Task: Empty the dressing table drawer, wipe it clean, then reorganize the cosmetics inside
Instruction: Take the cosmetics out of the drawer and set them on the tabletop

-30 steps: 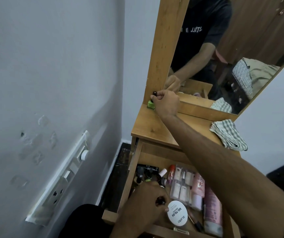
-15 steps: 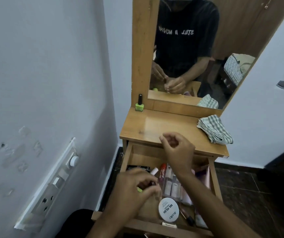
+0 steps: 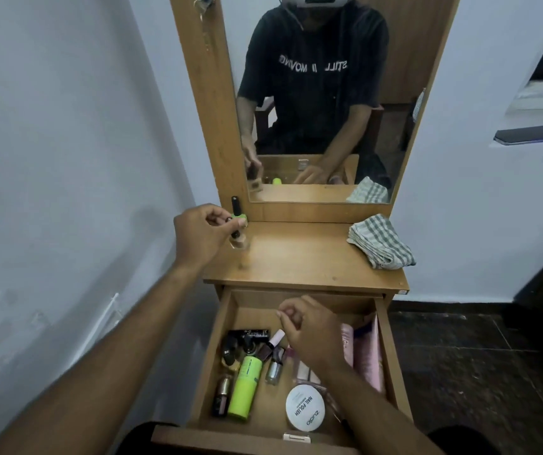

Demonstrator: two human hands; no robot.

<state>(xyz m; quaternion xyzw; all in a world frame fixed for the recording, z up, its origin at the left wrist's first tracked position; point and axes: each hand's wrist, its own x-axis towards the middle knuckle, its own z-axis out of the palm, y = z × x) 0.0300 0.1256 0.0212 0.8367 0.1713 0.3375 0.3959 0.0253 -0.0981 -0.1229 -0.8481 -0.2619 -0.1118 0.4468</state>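
Note:
The wooden drawer (image 3: 215, 349) stands pulled out, holding a lime-green tube (image 3: 245, 387), a round white nail polish tin (image 3: 305, 408), pink tubes (image 3: 368, 356) and several small bottles. My left hand (image 3: 199, 236) pinches the black cap of a beige nail polish bottle (image 3: 239, 242), whose base rests on the dressing table top (image 3: 303, 257) at its back left. A green nail polish bottle (image 3: 238, 214) stands just behind it. My right hand (image 3: 309, 330) hovers over the drawer's middle with fingers curled and nothing visible in them.
A folded green-checked cloth (image 3: 380, 246) lies on the right of the table top. The mirror (image 3: 322, 93) rises behind. A white wall with a switch plate (image 3: 107, 318) runs close on the left. A phone (image 3: 531, 135) lies on a shelf at right.
My left hand lifted a beige bottle out of the drawer and brought it up to the table top beside the green one. My right hand dropped back over the drawer.

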